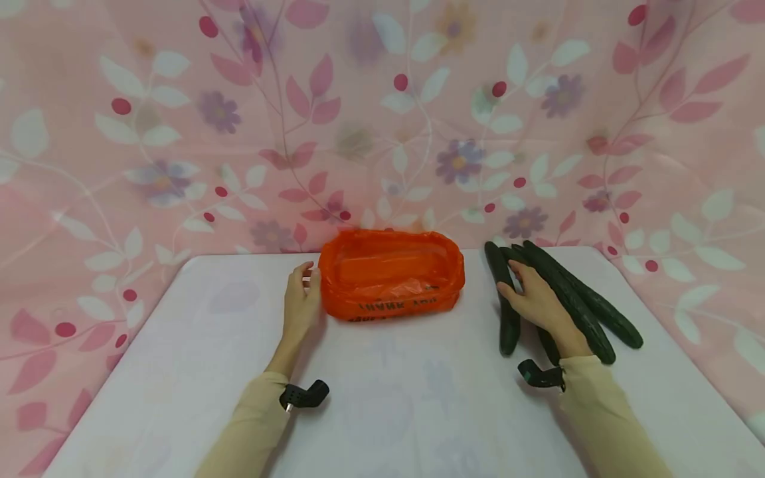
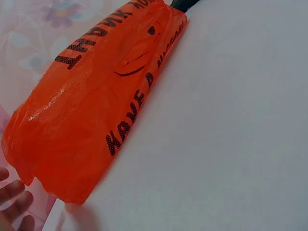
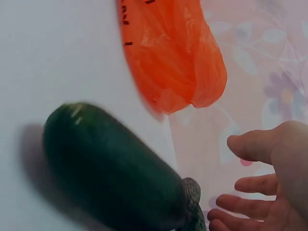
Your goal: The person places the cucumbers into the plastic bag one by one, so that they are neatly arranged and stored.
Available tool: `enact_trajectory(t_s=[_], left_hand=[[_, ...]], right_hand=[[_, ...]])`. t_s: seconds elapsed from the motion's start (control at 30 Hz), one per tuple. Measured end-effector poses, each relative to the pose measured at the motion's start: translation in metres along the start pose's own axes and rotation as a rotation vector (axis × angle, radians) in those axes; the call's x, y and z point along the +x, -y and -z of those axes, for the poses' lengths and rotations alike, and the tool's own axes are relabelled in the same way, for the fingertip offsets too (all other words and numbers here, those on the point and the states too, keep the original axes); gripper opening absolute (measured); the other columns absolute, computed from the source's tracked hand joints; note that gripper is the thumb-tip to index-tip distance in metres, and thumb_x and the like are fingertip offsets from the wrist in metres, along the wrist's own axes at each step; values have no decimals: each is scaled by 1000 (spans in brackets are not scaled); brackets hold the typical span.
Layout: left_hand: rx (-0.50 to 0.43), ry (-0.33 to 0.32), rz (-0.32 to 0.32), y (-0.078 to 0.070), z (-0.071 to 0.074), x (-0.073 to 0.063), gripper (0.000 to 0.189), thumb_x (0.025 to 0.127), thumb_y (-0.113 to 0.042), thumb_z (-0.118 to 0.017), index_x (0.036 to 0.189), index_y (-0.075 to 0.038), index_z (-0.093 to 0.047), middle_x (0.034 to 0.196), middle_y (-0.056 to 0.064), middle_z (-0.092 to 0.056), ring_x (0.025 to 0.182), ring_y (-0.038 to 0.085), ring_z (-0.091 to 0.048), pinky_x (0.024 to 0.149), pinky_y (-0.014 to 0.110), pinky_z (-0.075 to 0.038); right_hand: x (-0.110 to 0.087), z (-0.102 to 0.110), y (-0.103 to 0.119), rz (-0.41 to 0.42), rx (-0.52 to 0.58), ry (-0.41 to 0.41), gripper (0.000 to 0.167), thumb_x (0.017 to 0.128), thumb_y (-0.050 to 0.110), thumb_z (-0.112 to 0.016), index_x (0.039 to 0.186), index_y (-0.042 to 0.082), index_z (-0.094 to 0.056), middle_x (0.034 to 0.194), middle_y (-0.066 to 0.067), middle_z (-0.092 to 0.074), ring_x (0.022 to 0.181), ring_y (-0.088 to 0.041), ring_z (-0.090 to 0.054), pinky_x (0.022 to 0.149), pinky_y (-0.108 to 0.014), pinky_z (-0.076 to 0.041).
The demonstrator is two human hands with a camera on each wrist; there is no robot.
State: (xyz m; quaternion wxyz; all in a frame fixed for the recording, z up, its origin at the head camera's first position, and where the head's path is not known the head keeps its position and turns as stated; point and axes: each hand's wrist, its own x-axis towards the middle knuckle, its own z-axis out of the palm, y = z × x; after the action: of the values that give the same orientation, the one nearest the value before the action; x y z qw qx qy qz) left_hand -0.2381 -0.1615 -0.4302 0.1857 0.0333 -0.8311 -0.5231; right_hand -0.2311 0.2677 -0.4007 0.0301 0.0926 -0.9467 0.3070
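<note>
An orange plastic bag (image 1: 352, 307) with black printed lettering stands on the table, its mouth spread wide with a rolled rim. My left hand (image 1: 301, 299) is beside the bag's left end, fingers loosely bent and fingertips right at its side; the left wrist view shows several fingertips (image 2: 17, 204) by the bag's corner. To the right lie several long dark green cucumbers (image 1: 507, 318), side by side and slightly fanned. Over them hovers my right hand (image 1: 540, 302), thumb and fingers spread apart. In the right wrist view nothing sits between its fingers, and a cucumber (image 3: 110, 168) lies close by.
A white cloth covers the table (image 1: 382, 411). Right behind it hangs a pink floral curtain (image 1: 382, 133), close to the bag and the cucumbers' far ends. Each wrist carries a black camera mount (image 1: 305, 395).
</note>
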Motion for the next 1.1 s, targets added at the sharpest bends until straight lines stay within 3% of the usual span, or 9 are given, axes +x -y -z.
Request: enact_trajectory(t_s=[0.2,0.43,0.63,1.1], left_hand=[[-53,-107,-14,9,-12,8,40,98,-29,-47,129,-4,-50,114,15,-53,94,24,-50,82,33,-39],[-227,-200,64,15,-24,13,38,98,-34,-45,127,-11,-54,116,10,-51,99,19,-45,85,31,-35],[-300,-194,71,21,-27,18,38,98,-37,-45,126,-12,-54,115,8,-51,97,16,-43,83,29,-35],[-201,-125,21,30,-27,16,38,98,-35,-46,129,-14,-52,115,9,-50,95,15,-45,82,28,-37]], right_hand=[[7,-3,1,-92,-36,30,73,95,37,-51,146,-7,-21,144,-34,-28,129,-49,-35,104,-62,-28],[14,-9,-1,-145,-72,71,72,95,35,-49,144,-11,-21,141,-38,-30,126,-54,-36,102,-64,-29],[23,-14,-1,-190,-130,80,72,95,35,-46,143,-13,-21,138,-41,-32,125,-55,-35,100,-66,-28],[30,-23,2,-236,-208,77,72,94,34,-47,143,-12,-23,137,-40,-32,120,-56,-40,96,-66,-34]])
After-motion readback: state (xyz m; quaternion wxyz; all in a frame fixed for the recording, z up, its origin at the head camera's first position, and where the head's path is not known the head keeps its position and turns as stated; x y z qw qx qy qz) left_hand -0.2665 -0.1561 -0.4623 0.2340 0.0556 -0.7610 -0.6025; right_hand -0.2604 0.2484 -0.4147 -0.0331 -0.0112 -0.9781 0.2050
